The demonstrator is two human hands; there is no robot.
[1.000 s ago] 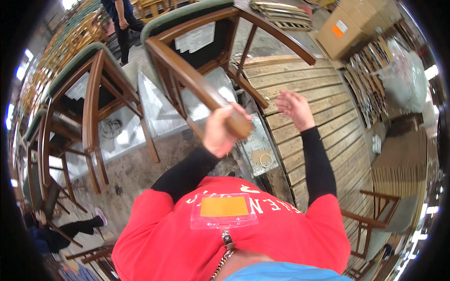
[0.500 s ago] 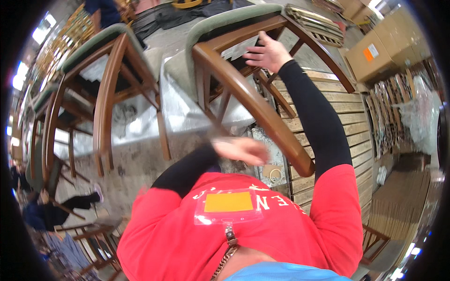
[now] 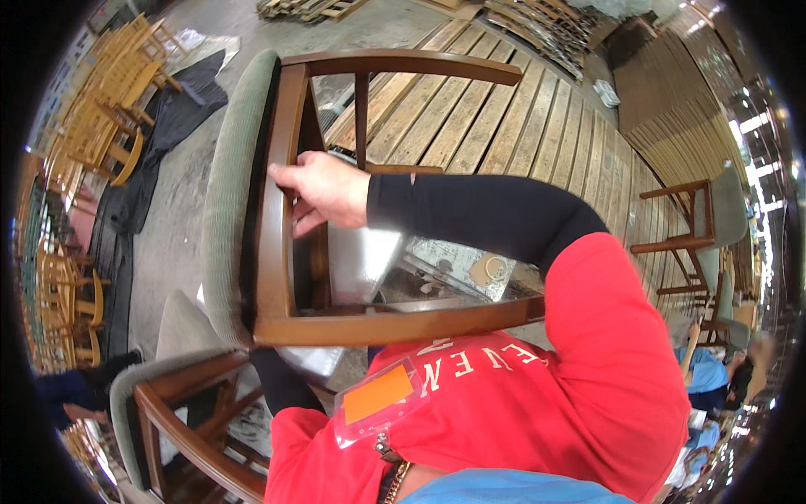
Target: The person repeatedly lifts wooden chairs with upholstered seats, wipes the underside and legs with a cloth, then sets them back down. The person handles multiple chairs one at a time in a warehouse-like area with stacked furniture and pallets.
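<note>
A dark wooden chair (image 3: pixel 386 323) with a green padded seat (image 3: pixel 227 193) lies tipped on its side right in front of my chest. My right hand (image 3: pixel 323 189) is closed around the inner wooden rail of the seat frame, its black-sleeved arm stretched across the chair legs. My left forearm (image 3: pixel 281 382), also in a black sleeve, goes up behind the chair's lower rail, and the hand itself is hidden there. A shiny plastic-covered surface (image 3: pixel 361 260) shows through the frame.
A second green-padded chair (image 3: pixel 168 412) stands at lower left. Pale wooden planking (image 3: pixel 504 126) runs behind. Yellow wooden chairs (image 3: pixel 101 134) and a black sheet (image 3: pixel 168 118) lie at left. More chairs (image 3: pixel 705 218) and a person (image 3: pixel 714 374) are at right.
The chair has swung over and come closer to my chest. My right hand went from an open reach to a grip on the seat frame. My left hand dropped out of sight behind the chair.
</note>
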